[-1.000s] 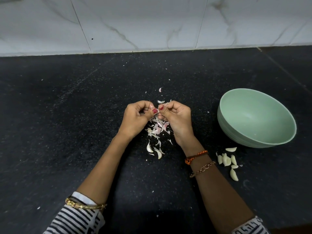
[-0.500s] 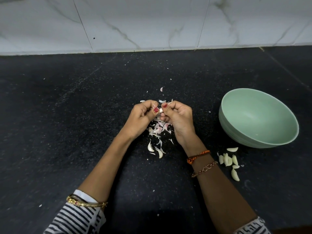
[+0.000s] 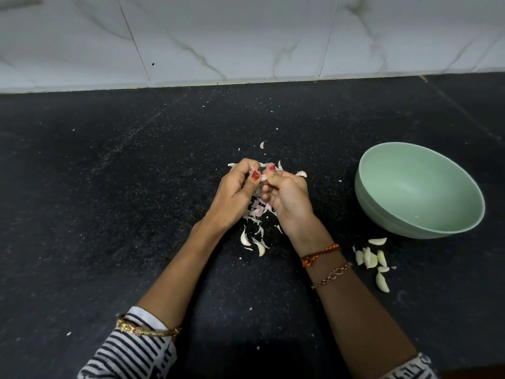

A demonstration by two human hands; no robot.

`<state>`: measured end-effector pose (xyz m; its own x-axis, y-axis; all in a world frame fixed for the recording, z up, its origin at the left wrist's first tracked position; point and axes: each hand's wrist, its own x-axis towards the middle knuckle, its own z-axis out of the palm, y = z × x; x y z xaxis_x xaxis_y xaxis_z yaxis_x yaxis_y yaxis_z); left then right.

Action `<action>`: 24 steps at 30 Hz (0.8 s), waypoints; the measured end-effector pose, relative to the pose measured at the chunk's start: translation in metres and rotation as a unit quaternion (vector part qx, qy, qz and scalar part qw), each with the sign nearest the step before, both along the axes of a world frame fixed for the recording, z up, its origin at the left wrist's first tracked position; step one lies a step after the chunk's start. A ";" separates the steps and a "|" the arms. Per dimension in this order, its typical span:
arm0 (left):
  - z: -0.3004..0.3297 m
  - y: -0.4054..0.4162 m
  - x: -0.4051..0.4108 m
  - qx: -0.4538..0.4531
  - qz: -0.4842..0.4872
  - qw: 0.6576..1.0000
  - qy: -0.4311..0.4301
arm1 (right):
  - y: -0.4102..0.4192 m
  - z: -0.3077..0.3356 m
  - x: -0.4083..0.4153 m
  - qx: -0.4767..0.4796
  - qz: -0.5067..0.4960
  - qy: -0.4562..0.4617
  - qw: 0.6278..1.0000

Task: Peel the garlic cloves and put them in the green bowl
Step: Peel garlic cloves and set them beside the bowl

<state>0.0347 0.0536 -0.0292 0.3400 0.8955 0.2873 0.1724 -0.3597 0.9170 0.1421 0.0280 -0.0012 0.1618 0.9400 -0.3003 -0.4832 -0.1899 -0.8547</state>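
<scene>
Left hand (image 3: 237, 191) and right hand (image 3: 288, 196): fingers together pinching one garlic clove (image 3: 264, 178) | skins (image 3: 257, 212) below on desk (image 3: 109, 214) | green bowl (image 3: 382, 222) right, peeled cloves (image 3: 370, 259) beside it

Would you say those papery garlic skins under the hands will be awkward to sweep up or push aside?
Probably. The garlic skins look thin and curled, so likely very light and floppy, apt to scatter rather than slide together. Small flecks already lie spread over the black counter, which suggests that they drift easily.
</scene>
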 end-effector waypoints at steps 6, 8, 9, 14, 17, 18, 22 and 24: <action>0.006 -0.010 0.009 0.015 0.016 1.000 -0.012 | 0.000 0.000 0.000 0.012 -0.055 -0.018 0.998; 0.006 -0.008 0.007 0.013 0.044 0.999 -0.020 | -0.002 0.000 -0.001 0.026 -0.032 -0.024 0.999; 0.005 -0.006 0.005 0.013 0.054 0.998 -0.028 | -0.003 0.000 -0.001 0.026 -0.020 -0.028 0.999; -0.002 -0.002 0.003 0.007 0.095 0.995 -0.006 | -0.001 -0.002 0.004 0.037 -0.030 -0.041 0.998; -0.001 0.001 -0.001 0.008 0.130 0.991 0.006 | -0.001 -0.002 0.009 0.065 -0.023 -0.135 0.988; 0.000 0.002 -0.002 0.006 0.139 0.990 0.008 | -0.001 -0.002 0.009 0.081 -0.027 -0.179 0.980; 0.003 0.003 -0.006 -0.015 0.201 0.979 0.015 | -0.004 -0.008 0.011 0.130 -0.005 -0.368 0.921; 0.003 0.005 -0.009 -0.034 0.237 0.971 0.003 | -0.003 -0.008 0.010 0.147 0.043 -0.398 0.904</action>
<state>0.0255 0.0586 -0.0258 -0.1138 0.9685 0.2216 0.3086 -0.1776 0.9345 0.1521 0.0247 -0.0096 0.1383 0.9798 0.1445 0.3135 0.0951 -0.9448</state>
